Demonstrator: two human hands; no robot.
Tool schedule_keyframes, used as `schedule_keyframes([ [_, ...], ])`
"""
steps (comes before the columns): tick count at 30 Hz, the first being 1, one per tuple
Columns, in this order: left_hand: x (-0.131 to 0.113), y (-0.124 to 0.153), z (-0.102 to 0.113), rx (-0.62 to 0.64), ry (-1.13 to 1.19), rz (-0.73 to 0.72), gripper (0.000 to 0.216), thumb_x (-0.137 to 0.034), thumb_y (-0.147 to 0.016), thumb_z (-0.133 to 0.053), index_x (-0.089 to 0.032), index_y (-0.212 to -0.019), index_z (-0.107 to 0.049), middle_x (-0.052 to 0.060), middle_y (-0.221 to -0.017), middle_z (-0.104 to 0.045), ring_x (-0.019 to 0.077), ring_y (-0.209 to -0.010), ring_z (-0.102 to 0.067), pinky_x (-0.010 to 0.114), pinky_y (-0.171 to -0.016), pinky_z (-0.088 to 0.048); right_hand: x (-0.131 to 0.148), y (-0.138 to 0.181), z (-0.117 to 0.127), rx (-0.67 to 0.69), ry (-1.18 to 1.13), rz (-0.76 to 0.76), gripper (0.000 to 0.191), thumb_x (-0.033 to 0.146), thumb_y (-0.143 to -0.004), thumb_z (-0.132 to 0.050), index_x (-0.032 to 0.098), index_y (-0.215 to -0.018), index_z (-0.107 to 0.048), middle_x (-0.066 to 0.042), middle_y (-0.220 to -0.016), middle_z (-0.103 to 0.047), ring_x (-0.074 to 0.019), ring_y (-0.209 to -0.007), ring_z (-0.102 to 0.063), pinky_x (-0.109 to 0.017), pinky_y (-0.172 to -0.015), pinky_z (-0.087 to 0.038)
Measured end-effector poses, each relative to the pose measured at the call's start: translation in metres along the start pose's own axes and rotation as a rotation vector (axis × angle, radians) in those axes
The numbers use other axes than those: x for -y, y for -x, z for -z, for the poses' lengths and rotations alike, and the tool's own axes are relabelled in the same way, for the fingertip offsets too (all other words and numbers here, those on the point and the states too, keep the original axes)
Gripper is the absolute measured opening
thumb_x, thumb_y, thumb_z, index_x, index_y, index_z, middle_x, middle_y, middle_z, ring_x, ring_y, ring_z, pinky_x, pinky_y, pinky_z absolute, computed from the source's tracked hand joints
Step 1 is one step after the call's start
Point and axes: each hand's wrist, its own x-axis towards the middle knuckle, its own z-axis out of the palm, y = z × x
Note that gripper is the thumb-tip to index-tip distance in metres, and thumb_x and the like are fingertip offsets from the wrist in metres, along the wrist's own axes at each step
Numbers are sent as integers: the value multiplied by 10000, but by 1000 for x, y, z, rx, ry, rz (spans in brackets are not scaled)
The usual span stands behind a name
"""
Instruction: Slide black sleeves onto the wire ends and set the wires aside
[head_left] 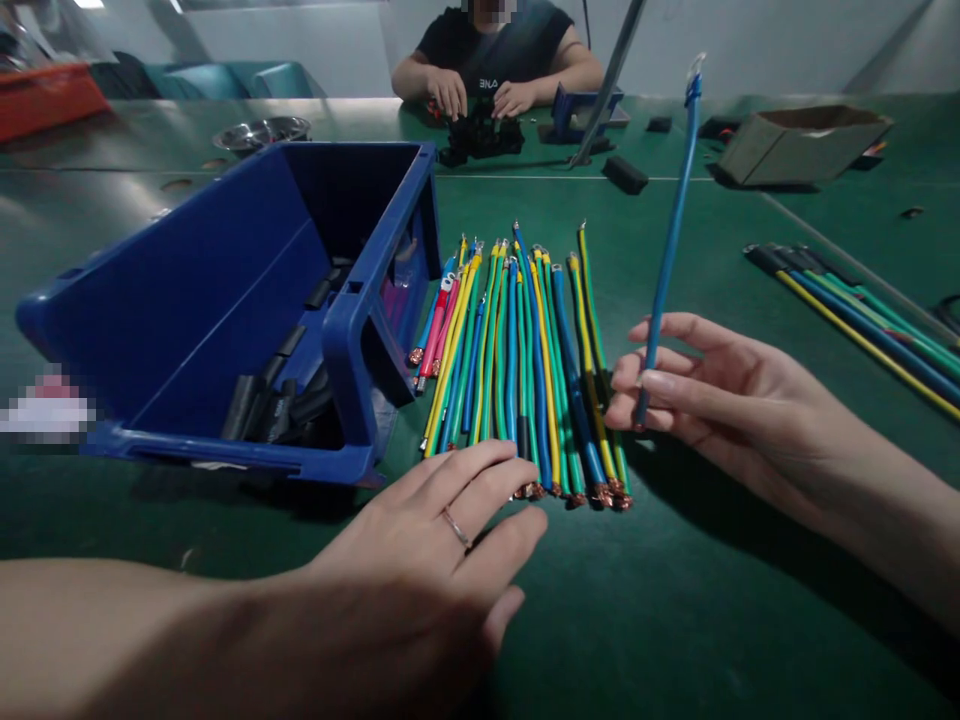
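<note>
My right hand [697,390] pinches the lower end of a blue wire [670,240] that stands nearly upright, its metal terminal at the top. My left hand [442,540] lies low over the green table, fingers stretched out and touching the near ends of a row of coloured wires [517,370]. These blue, green, yellow and red wires lie side by side with bare copper ends toward me. A ring sits on one left finger.
A tilted blue bin [225,290] holding black sleeves stands at the left. More wires [855,310] lie at the right. Across the table a person works with both hands on a black part [480,135]. A cardboard box [802,145] sits far right.
</note>
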Motion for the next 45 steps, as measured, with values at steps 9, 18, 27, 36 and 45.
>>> schedule_keyframes([
  [9, 5, 0, -8, -78, 132, 19, 322, -174, -1012, -505, -78, -1253, -695, 240, -1420, -660, 388, -1406, -568, 576, -1134, -528, 14, 13, 0, 253, 287, -109, 258, 361, -949, -767, 227, -1076, -587, 3, -762, -778, -144, -669, -762, -241, -685, -606],
  [18, 12, -1, 14, -183, 532, -73, 207, -176, -1018, -591, -67, -1180, -663, 164, -1243, -754, 231, -1183, -711, 290, -1090, -542, -2, 37, 8, 658, 150, -645, 197, 336, -995, -709, 193, -1079, -603, -12, -909, -760, -124, -762, -769, -242, -716, -619],
  [27, 10, 5, -1, -349, 757, 73, 211, -99, -1057, -524, -200, -1190, -653, 44, -1150, -763, 170, -1057, -734, 264, -1002, -569, 0, 39, 2, 699, 284, -668, 290, 421, -967, -738, 207, -1034, -554, 26, -807, -695, -91, -711, -722, -154, -622, -547],
  [36, 10, 0, 1, -390, 891, -113, 231, 29, -953, -607, -99, -1123, -697, 101, -983, -761, 176, -884, -716, 254, -826, -581, 5, 37, 0, 751, 321, -681, 317, 473, -1003, -654, 174, -914, -598, -16, -800, -702, -77, -692, -674, -140, -592, -457],
  [45, 10, -2, 3, -390, 812, -10, 178, -44, -1025, -553, -122, -1058, -709, 51, -980, -770, 136, -914, -713, 204, -885, -548, 0, 36, -9, 733, 338, -547, 216, 389, -1032, -634, 195, -1128, -637, -34, -990, -743, -88, -761, -714, -147, -603, -457],
])
